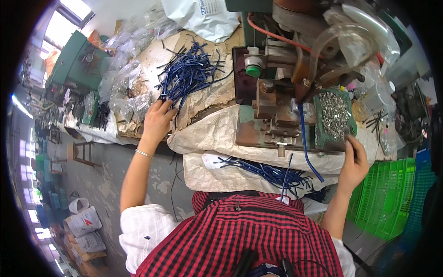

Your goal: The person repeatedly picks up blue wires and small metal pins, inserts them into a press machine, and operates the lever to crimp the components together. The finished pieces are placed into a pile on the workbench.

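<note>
On the worktop at the far left lies a loose heap of dark blue strips [189,69], thin and cord-like. My left hand [158,121] rests at its near edge, fingers apart and touching the strip ends. A single blue strip [304,138] hangs from the bench press [279,104], its lower end bent toward me. Beside the press, a green tray [353,127] contains many small metal pieces [334,113]. My right hand [354,164] is at the tray's near right corner, fingertips drawn together; anything between them is too small to make out.
A bundle of blue strips [267,173] lies on pale cloth [198,164] in front of the press. A green plastic crate [383,194] stands on the right. Plastic bags [134,99] with small parts lie left of the heap. A clear hose [318,51] loops near the press head.
</note>
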The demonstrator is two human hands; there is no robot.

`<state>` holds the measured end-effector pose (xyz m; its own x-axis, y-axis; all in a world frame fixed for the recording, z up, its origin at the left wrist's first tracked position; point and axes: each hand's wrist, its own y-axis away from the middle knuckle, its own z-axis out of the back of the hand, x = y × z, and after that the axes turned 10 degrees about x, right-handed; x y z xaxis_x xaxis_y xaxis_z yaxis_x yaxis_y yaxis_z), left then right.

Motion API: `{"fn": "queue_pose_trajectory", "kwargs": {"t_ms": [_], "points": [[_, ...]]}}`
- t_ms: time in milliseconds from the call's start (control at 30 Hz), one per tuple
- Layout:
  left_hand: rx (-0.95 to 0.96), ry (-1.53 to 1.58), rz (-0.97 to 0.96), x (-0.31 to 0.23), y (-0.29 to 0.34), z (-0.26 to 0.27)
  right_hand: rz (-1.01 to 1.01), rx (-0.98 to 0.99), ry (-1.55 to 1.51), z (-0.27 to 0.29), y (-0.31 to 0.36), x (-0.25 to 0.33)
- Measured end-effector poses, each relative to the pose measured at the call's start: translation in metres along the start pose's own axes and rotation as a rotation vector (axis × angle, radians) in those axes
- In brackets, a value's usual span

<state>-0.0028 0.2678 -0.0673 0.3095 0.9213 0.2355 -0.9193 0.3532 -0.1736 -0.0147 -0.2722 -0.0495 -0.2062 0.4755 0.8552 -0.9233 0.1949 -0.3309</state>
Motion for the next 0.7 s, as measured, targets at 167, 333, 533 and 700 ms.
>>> {"fn": "queue_pose_trajectory", "kwargs": {"t_ms": [167, 333, 533, 700], "points": [[0.137, -0.06, -0.397, 0.02, -0.01, -0.008, 0.261, 0.148, -0.16, -0.059, -0.046, 0.06], [-0.118, 0.226, -0.222, -0.013, -0.043, -0.031, 0.163, 0.134, -0.46, -0.105, -0.048, 0.071], [-0.735, 1.258, 0.201, -0.095, -0.092, -0.011, -0.023, 0.151, -0.795, -0.11, -0.044, 0.08], [-0.929, 1.09, -0.158, -0.161, -0.104, 0.092, -0.133, 0.226, -0.944, -0.104, -0.044, 0.102]]}}
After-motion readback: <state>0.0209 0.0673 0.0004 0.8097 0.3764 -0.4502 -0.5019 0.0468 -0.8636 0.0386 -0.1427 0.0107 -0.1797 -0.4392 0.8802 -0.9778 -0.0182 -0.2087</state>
